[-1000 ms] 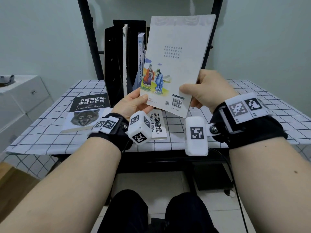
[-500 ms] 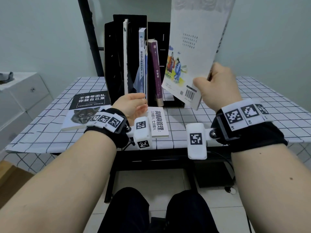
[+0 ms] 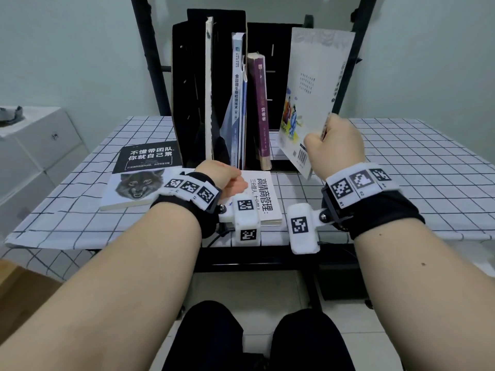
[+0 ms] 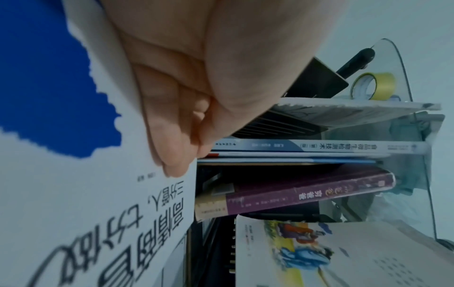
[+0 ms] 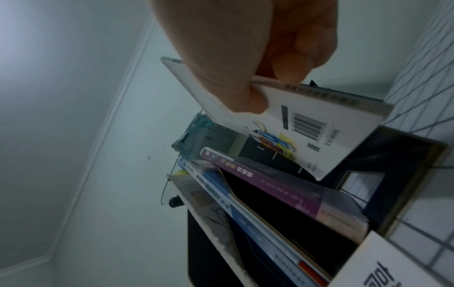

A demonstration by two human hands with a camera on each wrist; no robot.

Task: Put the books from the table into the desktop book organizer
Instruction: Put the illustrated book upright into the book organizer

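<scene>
So I'm pinching this thin, floppy book (image 3: 313, 103) by its lower corner with my right hand (image 3: 334, 148), center-right; left hand (image 3: 222, 178) is curled, empty.

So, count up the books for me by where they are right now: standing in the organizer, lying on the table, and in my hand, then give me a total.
Standing in the organizer: 3 (white-edged book, blue-spined book, purple book)
Lying on the table: 2 (wolf-cover book, white book with black title)
Held in the right hand: 1 (illustrated book)
Total: 6 books
</scene>
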